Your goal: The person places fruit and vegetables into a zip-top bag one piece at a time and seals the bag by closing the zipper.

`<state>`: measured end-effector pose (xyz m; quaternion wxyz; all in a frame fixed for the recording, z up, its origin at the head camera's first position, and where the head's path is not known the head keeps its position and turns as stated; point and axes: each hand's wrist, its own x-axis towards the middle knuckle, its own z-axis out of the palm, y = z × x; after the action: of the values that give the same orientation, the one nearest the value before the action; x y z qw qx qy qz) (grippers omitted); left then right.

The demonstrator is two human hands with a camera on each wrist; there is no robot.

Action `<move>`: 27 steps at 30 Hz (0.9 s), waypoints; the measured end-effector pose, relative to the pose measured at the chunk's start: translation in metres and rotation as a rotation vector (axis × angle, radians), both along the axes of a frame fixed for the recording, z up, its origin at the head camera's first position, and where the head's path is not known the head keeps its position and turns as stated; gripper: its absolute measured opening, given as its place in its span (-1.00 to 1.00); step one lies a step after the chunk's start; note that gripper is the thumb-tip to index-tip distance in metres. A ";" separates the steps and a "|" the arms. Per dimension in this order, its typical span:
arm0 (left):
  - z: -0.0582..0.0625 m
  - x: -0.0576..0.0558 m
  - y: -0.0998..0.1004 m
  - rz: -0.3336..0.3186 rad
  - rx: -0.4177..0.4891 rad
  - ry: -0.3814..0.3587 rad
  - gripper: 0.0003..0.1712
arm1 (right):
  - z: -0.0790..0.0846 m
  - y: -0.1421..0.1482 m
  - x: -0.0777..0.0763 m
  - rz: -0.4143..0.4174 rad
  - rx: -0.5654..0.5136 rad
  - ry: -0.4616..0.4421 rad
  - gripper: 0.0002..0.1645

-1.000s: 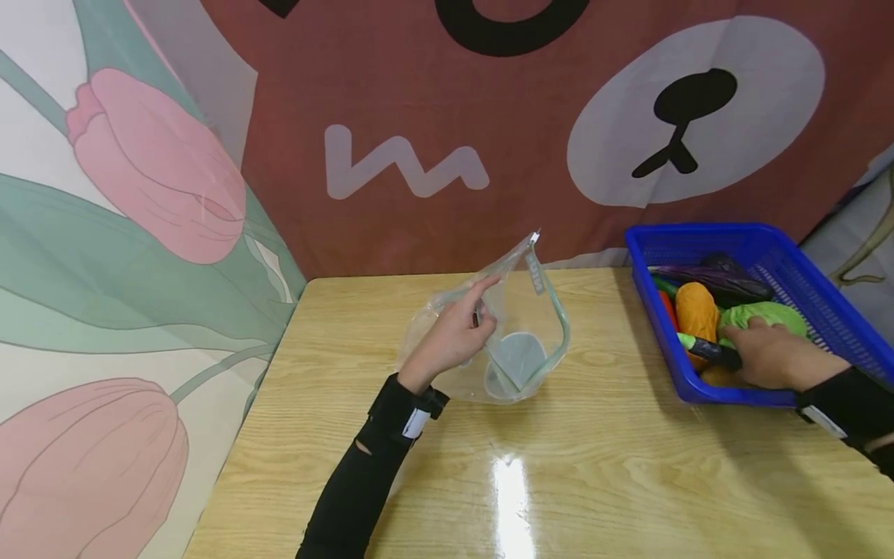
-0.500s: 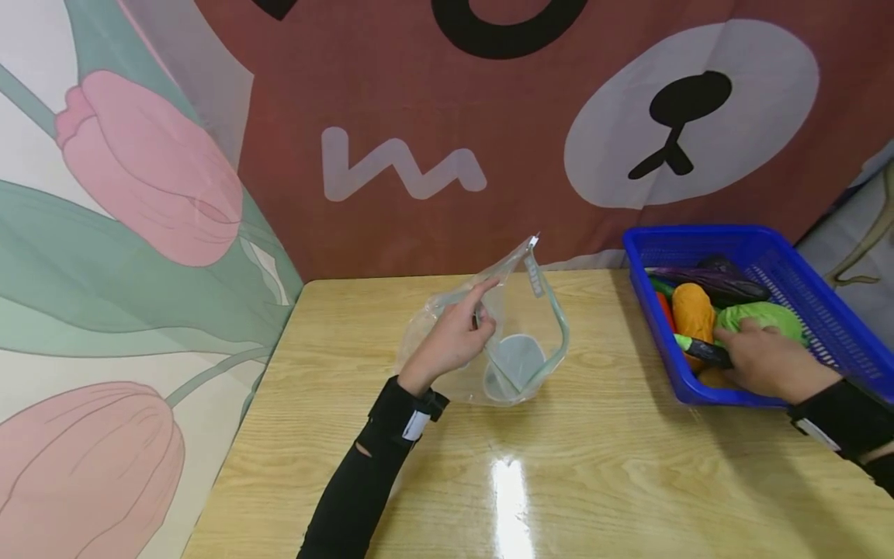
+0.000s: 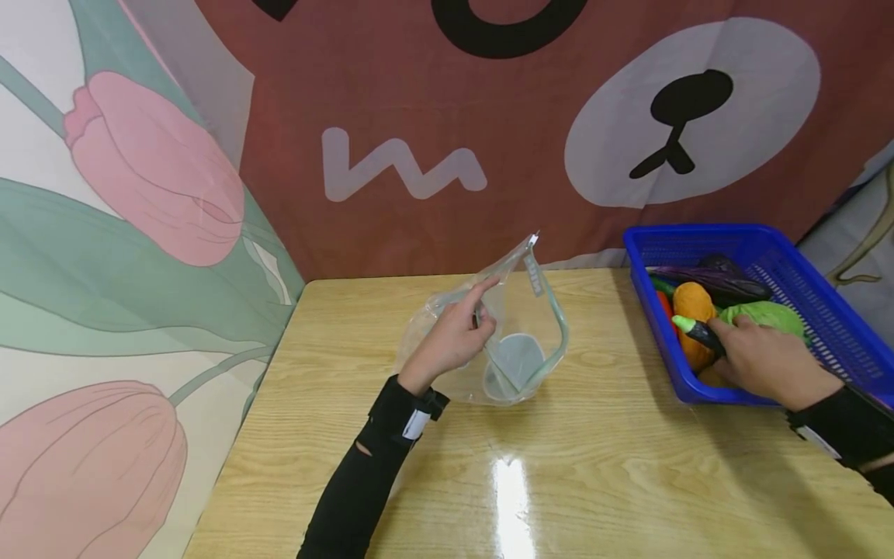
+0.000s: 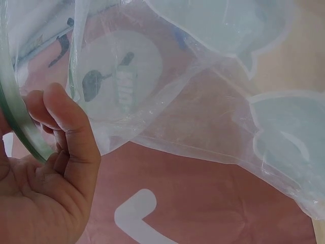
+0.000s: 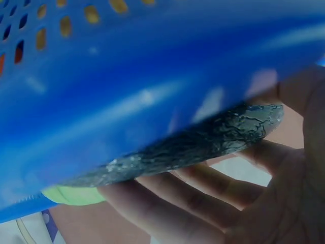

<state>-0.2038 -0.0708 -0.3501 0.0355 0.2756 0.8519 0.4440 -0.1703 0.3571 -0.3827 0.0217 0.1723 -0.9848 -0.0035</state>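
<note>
My left hand (image 3: pixel 452 334) grips the pale green zip edge (image 4: pixel 23 127) of a clear plastic bag (image 3: pixel 527 310), which stands gaping on the table. In the left wrist view the fingers curl round that edge; pale green printed shapes show on the film. My right hand (image 3: pixel 768 357) is at the near side of the blue basket (image 3: pixel 848 318). It holds a dark, wrinkled vegetable with a light green end (image 3: pixel 701 335), like a small eggplant. In the right wrist view the fingers lie along this dark vegetable (image 5: pixel 203 145), partly hidden by the basket rim.
Beside the right hand in the basket lie a green cabbage (image 3: pixel 771 317), an orange knobbly vegetable (image 3: pixel 694 303), a long dark purple eggplant (image 3: pixel 726 286) and a red piece (image 3: pixel 665 305). A printed cloth (image 3: pixel 391 233) hangs behind the wooden table (image 3: pixel 594 466).
The dark vegetable's green end has risen and tilted up as my right hand took hold of it, beside the cabbage. My left hand and the bag have stayed put.
</note>
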 end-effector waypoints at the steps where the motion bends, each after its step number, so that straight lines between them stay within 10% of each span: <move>1: 0.000 0.000 0.000 -0.001 0.002 -0.002 -0.34 | 0.001 0.000 0.000 -0.010 -0.006 -0.009 -0.46; 16: 0.000 0.001 0.002 -0.001 0.015 0.010 -0.31 | 0.023 -0.015 0.010 0.010 -0.040 0.132 -0.55; 27: 0.000 0.001 0.003 0.006 0.022 0.019 -0.29 | 0.063 -0.039 0.014 -0.206 -0.218 0.071 -0.35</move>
<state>-0.2031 -0.0676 -0.3505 0.0232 0.2776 0.8481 0.4506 -0.1559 0.3180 -0.3193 0.0746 0.0668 -0.9904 0.0949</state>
